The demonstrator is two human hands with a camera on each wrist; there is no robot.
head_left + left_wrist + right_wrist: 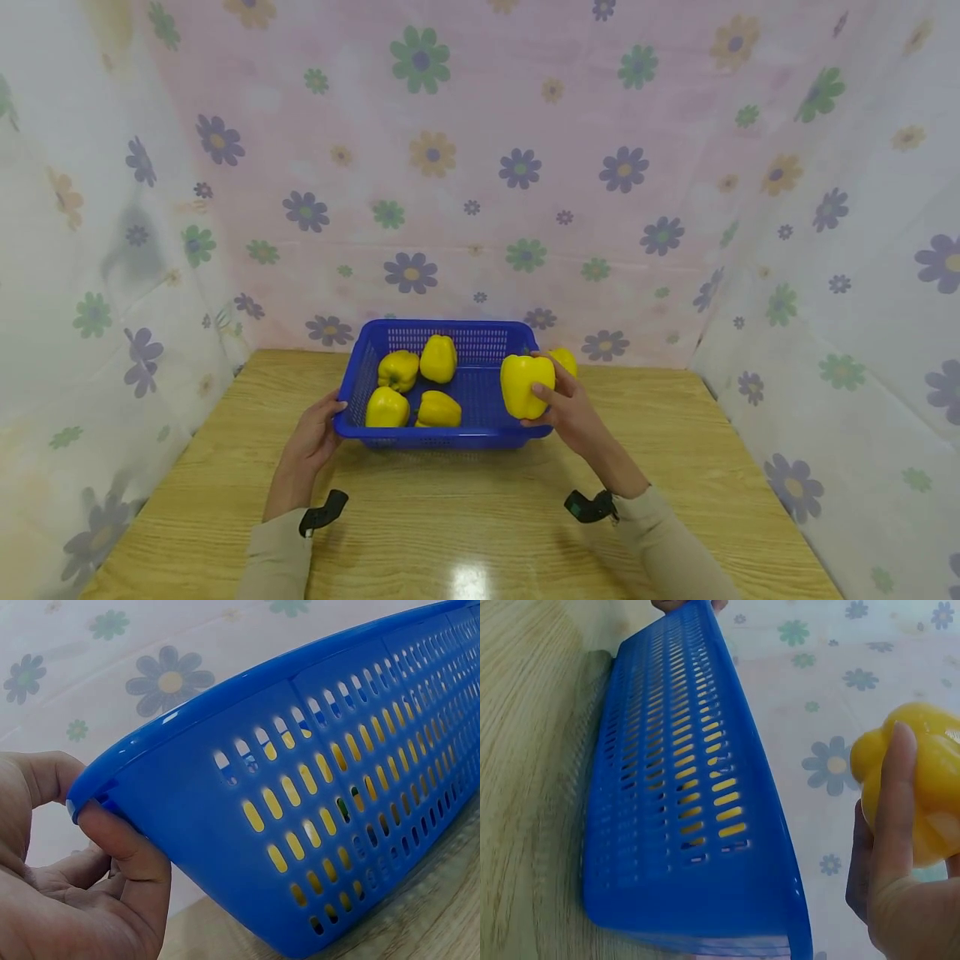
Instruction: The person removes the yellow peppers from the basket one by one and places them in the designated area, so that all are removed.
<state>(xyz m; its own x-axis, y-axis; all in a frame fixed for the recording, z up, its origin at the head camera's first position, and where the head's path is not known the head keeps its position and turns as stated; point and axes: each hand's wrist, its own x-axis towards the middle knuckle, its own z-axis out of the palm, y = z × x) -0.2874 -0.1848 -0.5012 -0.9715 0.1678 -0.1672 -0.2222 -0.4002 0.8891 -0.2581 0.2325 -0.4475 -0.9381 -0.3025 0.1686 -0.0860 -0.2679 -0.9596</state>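
A blue slotted plastic basket [480, 432] holds several yellow bell peppers [438, 359], grouped toward its left half. At the basket's front left corner my left hand [315, 429] grips the rim; the left wrist view shows thumb and curled fingers [124, 851] pinching it. My right hand [573, 412] holds another yellow bell pepper [525, 387] upright over the basket's right end. In the right wrist view this pepper [930, 780] is above the rim level, with fingers around its side. One more yellow bell pepper [564, 360] shows partly behind the right hand, beyond the basket's right side.
The basket stands on a wood-grain table [450, 508], near its back edge. A flower-patterned cloth [480, 192] hangs behind and along both sides. Black wrist-worn devices [590, 506] sit at both sleeves.
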